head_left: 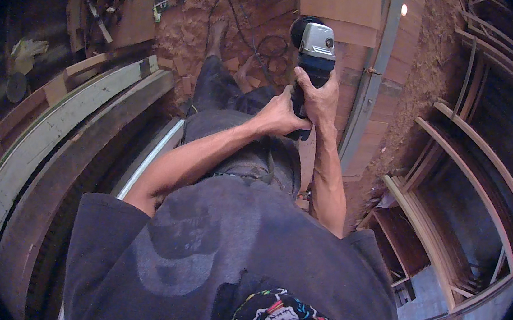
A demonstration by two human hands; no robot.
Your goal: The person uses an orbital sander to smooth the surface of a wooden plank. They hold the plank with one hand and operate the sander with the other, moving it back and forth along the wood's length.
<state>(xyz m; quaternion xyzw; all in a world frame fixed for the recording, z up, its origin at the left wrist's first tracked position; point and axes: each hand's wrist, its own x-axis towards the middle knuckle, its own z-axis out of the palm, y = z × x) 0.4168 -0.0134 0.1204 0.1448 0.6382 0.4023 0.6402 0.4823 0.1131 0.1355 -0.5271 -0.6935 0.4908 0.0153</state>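
Note:
An angle grinder (318,40) with a silver gear head and a dark body points away from me. Its dark round disc (297,32) shows at the head's left side. My right hand (322,97) is wrapped round the body just behind the head, thumb on top. Lower down, my left hand (281,115) grips the rear of the body. Just beyond the head lies a flat reddish-brown wooden board (340,1); whether the disc touches it I cannot tell.
A long grey metal bar (365,103) runs beside the boards. Dark cord (253,46) trails over the dusty floor near my bare foot (219,28). Long planks (86,111) are stacked at left; wooden frames (456,162) stand at right. Tools (106,16) lie at far left.

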